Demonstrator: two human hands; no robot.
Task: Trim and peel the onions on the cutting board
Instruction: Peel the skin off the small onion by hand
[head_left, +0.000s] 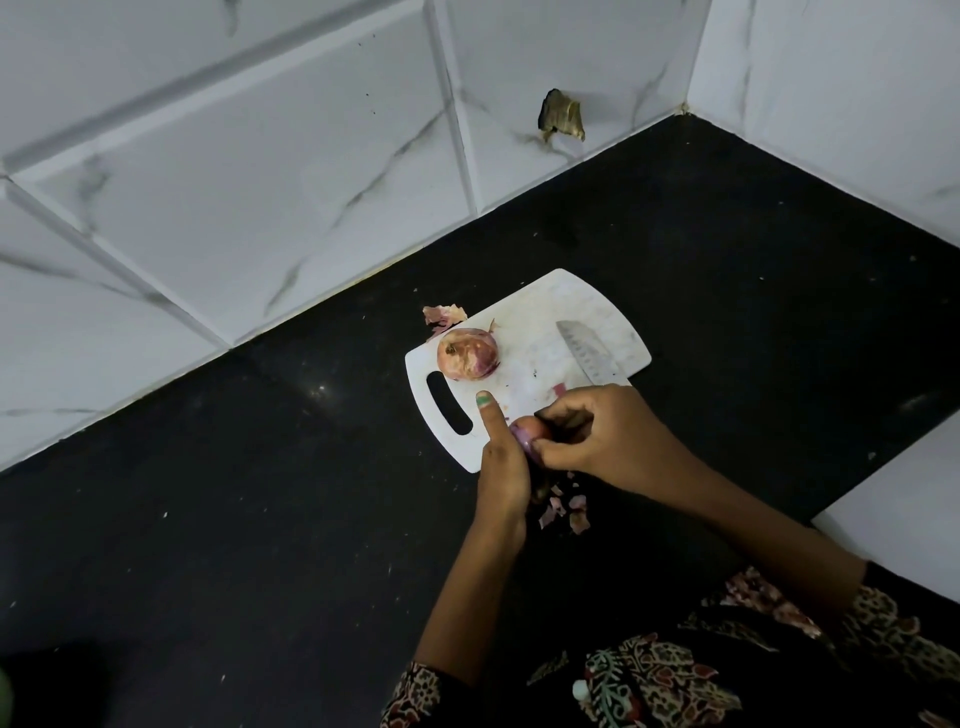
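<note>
A white cutting board (545, 317) lies on the black counter. One red onion (467, 354) in its papery skin sits on the board's left part. A knife (587, 352) lies on the board, blade pointing away. At the board's near edge my left hand (501, 462) holds a smaller onion (532, 432), thumb stretched upward. My right hand (597, 434) pinches the skin on that onion, fingers curled over it. Most of the small onion is hidden between my hands.
Torn onion skins (566, 506) lie on the black counter (260, 519) below my hands, and another scrap (441, 315) sits past the board's far left corner. White marble tiles (260, 182) wall the counter at the back and right.
</note>
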